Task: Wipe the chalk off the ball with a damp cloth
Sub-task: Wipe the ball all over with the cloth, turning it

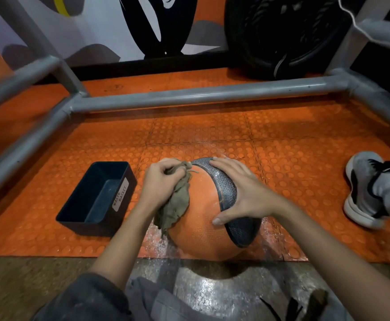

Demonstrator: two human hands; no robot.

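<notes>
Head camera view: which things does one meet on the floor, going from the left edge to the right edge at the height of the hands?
Dark bin labelled waste basket → left hand clutching the cloth → orange ball → right hand flat on the ball → grey shoe.

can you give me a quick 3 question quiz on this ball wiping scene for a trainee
1. True or false: the left hand presses the cloth against the ball.
2. Where does the right hand rest?
A. inside the bin
B. flat on the ball's grey patterned band
C. on the metal rail
3. Fill in: the label on the dark bin to the left of the ball reads "waste ____".

Key
1. True: the left hand bunches the cloth on the ball's left side.
2. B: the right hand lies open across the band and steadies the ball.
3. Basket.
</notes>
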